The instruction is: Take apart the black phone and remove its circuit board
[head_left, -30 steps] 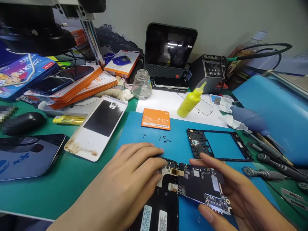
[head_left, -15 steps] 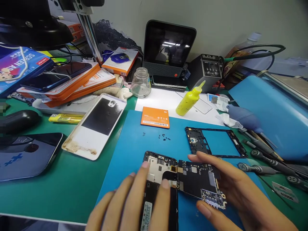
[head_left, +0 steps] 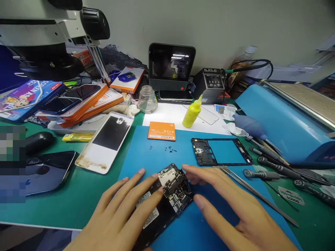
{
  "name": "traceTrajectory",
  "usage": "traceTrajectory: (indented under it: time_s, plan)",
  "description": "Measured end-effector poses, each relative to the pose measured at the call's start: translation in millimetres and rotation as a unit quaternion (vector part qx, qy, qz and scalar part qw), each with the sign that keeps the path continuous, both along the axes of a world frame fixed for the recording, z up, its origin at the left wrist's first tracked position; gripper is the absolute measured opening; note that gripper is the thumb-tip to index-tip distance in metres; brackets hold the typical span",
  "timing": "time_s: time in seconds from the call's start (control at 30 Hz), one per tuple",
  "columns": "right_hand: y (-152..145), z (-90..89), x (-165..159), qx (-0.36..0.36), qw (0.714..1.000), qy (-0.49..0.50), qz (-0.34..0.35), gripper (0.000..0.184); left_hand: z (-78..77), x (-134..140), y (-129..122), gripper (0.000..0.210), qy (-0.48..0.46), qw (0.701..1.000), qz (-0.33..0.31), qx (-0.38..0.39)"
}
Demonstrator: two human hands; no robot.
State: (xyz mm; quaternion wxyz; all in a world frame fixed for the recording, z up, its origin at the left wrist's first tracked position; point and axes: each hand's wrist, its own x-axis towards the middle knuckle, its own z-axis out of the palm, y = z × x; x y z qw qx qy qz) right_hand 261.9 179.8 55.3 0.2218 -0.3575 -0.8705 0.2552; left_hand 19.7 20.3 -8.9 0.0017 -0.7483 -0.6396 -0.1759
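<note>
An opened phone (head_left: 151,223) lies tilted on the blue mat, black screen assembly up. Across its upper end rests a circuit board (head_left: 179,190), chips facing up. My left hand (head_left: 123,212) spans the phone, fingers spread over its left side and the thumb tip just showing at the near edge. At the board's right edge is my right hand (head_left: 222,205), thumb and forefinger apart; its forefinger tip meets the top corner. Beyond lie an orange battery (head_left: 161,131), several tiny screws (head_left: 170,149) and a black phone mid-frame (head_left: 205,153).
Tweezers (head_left: 259,197), screwdrivers (head_left: 277,167) and a razor blade (head_left: 291,196) lie at right. A yellow bottle (head_left: 192,114) and glass jar (head_left: 148,100) stand behind the mat. The white back cover (head_left: 104,141) is at left, below a microscope (head_left: 49,52).
The circuit board has been folded over onto the phone's upper end, chips now up. The phone has turned clockwise. My right hand has loosened from the board, and the view has shifted.
</note>
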Motion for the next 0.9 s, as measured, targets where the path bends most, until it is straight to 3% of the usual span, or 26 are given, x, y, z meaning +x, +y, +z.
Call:
traceTrajectory:
  time_s: [0.17,0.23,0.37,0.47,0.67,0.9]
  plan:
    - [-3,-9.3,12,-0.123,0.992,0.013,-0.025,0.038,11.2,1,10,0.085,-0.057,0.998,-0.003,-0.005]
    - [-3,-12.8,16,-0.146,0.989,0.020,-0.031,0.039,20.3,4,15,0.072,-0.123,0.992,0.000,-0.019]
    - [-2,-16.1,15,-0.181,0.982,0.043,-0.025,0.038,35.1,9,26,0.030,-0.252,0.962,0.062,-0.089]
    - [-2,-18.1,14,-0.202,0.977,0.066,-0.014,0.036,41.1,12,35,0.018,-0.287,0.947,0.086,-0.119]
    - [-3,-26.6,16,-0.160,0.984,0.082,-0.008,0.035,44.6,16,47,0.014,-0.291,0.946,0.099,-0.098]
    - [-3,-32.5,16,-0.110,0.985,0.121,-0.061,0.019,46.4,18,49,0.015,-0.291,0.940,0.140,-0.107]
